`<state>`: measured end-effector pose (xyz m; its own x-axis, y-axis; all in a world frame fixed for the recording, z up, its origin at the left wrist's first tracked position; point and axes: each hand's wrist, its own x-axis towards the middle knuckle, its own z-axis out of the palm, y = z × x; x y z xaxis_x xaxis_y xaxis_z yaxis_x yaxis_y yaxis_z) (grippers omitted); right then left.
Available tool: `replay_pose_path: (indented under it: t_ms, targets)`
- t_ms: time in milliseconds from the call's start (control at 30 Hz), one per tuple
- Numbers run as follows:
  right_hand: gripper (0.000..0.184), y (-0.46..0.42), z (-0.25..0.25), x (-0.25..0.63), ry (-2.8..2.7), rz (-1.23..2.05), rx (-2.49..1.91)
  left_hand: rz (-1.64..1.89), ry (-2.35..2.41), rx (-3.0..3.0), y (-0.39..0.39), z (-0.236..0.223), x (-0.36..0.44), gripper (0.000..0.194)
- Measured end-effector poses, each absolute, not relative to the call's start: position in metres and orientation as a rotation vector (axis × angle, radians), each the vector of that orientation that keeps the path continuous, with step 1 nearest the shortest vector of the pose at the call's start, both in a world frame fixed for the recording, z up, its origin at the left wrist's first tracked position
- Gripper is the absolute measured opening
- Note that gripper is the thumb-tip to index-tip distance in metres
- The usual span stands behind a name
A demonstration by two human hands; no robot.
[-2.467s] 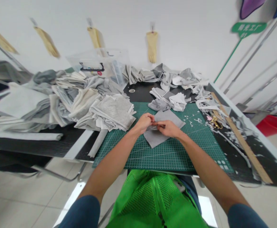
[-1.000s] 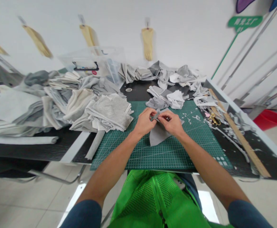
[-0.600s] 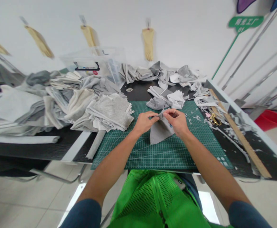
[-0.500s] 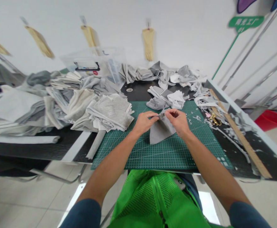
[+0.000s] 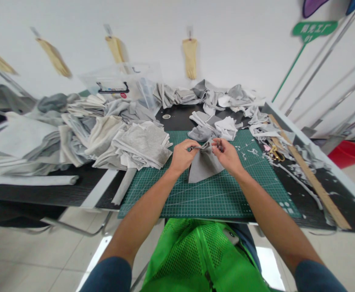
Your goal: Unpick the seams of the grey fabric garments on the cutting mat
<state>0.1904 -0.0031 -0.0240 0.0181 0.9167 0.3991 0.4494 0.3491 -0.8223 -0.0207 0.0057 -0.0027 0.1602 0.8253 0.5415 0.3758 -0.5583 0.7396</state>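
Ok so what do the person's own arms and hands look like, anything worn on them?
The left hand and right hand are ungloved. The forearms are bare, with nothing visible worn at the wrists. Plain dark blue sleeves end around the elbows.

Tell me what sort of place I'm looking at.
Probably a sewing or fabric-cutting workshop: a gridded green cutting mat lies under the grey cloth, stacked cloth pieces are heaped to the left, and gold-handled scissors lie off the mat's right side.
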Motion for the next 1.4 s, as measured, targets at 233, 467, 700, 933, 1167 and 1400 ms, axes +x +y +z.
replay_pose_path:
  t_ms: [233,467,700,933,1167,1400]
  targets:
    - [0.040,0.016,-0.038,0.223,-1.555,0.203,-1.594,1.456,1.272,1.637,0.025,-0.009,-0.031,0.006]
    - [0.022,0.032,-0.052,0.238,-1.585,0.351,-1.707,1.311,0.910,1.432,0.030,-0.005,-0.046,0.019]
    - [0.067,0.028,-0.037,0.238,-1.302,1.107,-1.175,1.350,0.828,1.381,0.033,0.004,-0.065,0.030]
    - [0.051,0.019,-0.031,0.233,-1.541,0.910,-1.219,1.346,0.831,1.387,0.034,0.003,-0.067,0.031]
    - [0.058,0.026,-0.048,0.206,-1.550,1.084,-1.091,1.233,0.736,1.412,0.027,0.008,-0.066,0.043]
    - [0.060,0.023,-0.046,0.188,-1.446,1.284,-0.992,1.156,0.643,1.408,0.021,0.011,-0.063,0.047]
